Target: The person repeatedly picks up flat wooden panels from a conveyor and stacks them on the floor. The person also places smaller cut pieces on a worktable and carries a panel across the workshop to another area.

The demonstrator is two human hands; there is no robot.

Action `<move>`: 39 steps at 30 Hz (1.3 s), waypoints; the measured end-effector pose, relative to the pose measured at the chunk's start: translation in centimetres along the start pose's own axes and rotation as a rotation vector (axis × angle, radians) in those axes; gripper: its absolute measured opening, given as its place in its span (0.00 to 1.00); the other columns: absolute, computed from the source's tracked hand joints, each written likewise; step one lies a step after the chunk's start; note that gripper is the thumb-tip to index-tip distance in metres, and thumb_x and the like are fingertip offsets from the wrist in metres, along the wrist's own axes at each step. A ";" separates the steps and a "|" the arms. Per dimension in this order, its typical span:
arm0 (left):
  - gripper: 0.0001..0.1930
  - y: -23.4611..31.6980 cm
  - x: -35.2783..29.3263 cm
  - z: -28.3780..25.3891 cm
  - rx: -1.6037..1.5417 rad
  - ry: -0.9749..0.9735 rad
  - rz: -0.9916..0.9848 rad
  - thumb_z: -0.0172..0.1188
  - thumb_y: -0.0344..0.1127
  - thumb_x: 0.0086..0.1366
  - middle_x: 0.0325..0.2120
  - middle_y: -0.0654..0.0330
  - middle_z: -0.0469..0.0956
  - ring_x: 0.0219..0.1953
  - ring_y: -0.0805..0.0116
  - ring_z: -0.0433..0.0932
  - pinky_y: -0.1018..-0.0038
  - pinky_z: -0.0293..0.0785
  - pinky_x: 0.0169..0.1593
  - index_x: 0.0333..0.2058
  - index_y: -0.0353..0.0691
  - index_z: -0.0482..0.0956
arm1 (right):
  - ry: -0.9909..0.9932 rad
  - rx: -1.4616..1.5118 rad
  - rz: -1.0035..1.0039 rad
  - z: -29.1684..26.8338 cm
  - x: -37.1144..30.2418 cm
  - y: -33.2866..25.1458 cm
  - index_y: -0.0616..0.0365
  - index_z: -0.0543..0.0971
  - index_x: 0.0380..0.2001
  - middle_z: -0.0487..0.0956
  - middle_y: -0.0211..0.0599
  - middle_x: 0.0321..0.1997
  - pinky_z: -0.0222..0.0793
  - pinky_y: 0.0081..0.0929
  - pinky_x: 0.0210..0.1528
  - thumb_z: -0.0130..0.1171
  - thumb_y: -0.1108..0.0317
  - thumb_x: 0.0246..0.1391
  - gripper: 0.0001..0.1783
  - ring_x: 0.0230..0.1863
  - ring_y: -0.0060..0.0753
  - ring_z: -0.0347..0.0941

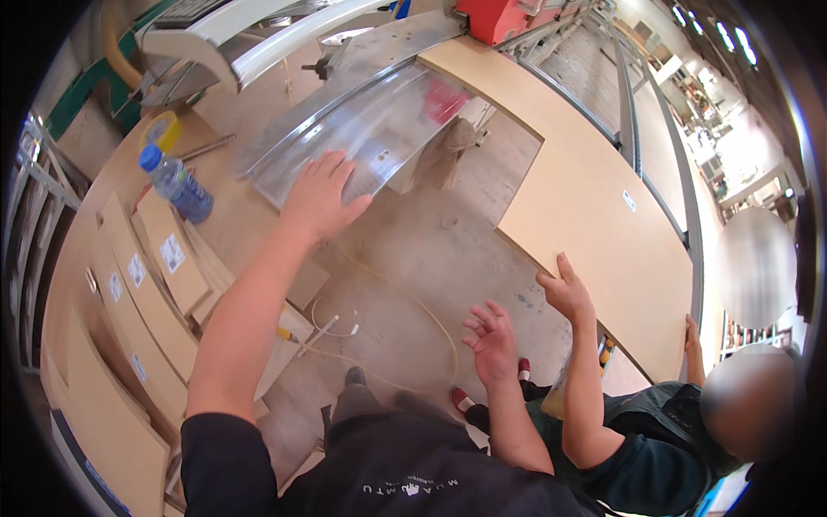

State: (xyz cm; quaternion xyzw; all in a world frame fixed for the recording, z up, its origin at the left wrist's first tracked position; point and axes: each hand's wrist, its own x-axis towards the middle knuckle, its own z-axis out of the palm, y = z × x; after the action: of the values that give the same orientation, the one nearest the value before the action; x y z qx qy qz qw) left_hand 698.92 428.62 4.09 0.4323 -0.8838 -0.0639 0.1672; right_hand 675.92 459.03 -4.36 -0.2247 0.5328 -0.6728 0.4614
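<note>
My left hand [320,196] reaches forward over the near edge of a shiny metal machine table [362,129]. Its fingers are stretched out and hold nothing; whether the palm presses on the metal, I cannot tell. Palm up, with fingers apart and slightly curled, my right hand [493,345] hovers empty above the floor. To its right is a large tan wooden board [594,194], with a step cut into its near side and a small label. A co-worker at the right grips that board with both hands, one [567,291] on its near edge and one on its right end.
Several labelled tan panels [129,302] are stacked at the left. Behind them stand a water bottle [183,188] with a blue cap and a yellow tape roll [161,131]. A red machine part [500,19] sits at the back. A thin yellow hose [413,297] curls across the floor.
</note>
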 end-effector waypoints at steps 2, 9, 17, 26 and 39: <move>0.31 0.0 -0.1 0.1 -0.032 0.012 0.002 0.59 0.51 0.61 0.64 0.52 0.60 0.68 0.55 0.56 0.64 0.53 0.69 0.57 0.36 0.68 | 0.024 -0.216 -0.129 -0.6 0.6 -0.5 0.51 0.62 0.63 0.71 0.45 0.60 0.78 0.38 0.43 0.48 0.51 0.65 0.29 0.53 0.43 0.73; 0.29 0.3 -0.3 -0.3 -0.069 0.029 -0.040 0.60 0.47 0.60 0.63 0.54 0.63 0.66 0.54 0.59 0.62 0.56 0.68 0.56 0.38 0.69 | 0.085 0.223 -0.146 -1.5 2.9 -3.9 0.46 0.65 0.62 0.70 0.41 0.62 0.77 0.40 0.42 0.48 0.47 0.63 0.28 0.56 0.45 0.70; 0.27 -0.3 -0.2 0.3 -0.031 0.096 0.040 0.61 0.44 0.58 0.61 0.53 0.65 0.65 0.52 0.61 0.59 0.56 0.67 0.54 0.39 0.70 | 0.196 0.435 -0.017 -1.2 6.7 -3.3 0.41 0.73 0.55 0.74 0.32 0.59 0.71 0.41 0.42 0.50 0.43 0.60 0.25 0.55 0.43 0.70; 0.26 -0.6 -0.2 0.1 -0.066 0.103 0.061 0.61 0.44 0.57 0.61 0.51 0.66 0.64 0.52 0.62 0.58 0.56 0.67 0.53 0.38 0.71 | 0.040 0.857 0.023 0.6 10.3 -5.1 0.48 0.76 0.49 0.81 0.34 0.45 0.73 0.42 0.41 0.50 0.48 0.59 0.22 0.48 0.41 0.76; 0.26 -0.3 -0.2 -0.3 -0.100 0.063 0.013 0.60 0.44 0.58 0.62 0.53 0.64 0.66 0.54 0.59 0.58 0.53 0.68 0.54 0.39 0.70 | 0.342 0.455 0.011 3.3 12.5 -5.0 0.49 0.74 0.47 0.81 0.35 0.46 0.68 0.44 0.43 0.51 0.54 0.60 0.16 0.47 0.38 0.75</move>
State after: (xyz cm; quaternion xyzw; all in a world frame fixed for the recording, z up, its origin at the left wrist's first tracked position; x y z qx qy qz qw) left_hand 699.34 428.62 4.23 0.4194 -0.8766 -0.0934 0.2167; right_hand 670.72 446.58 -1.02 0.0041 0.4394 -0.8007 0.4072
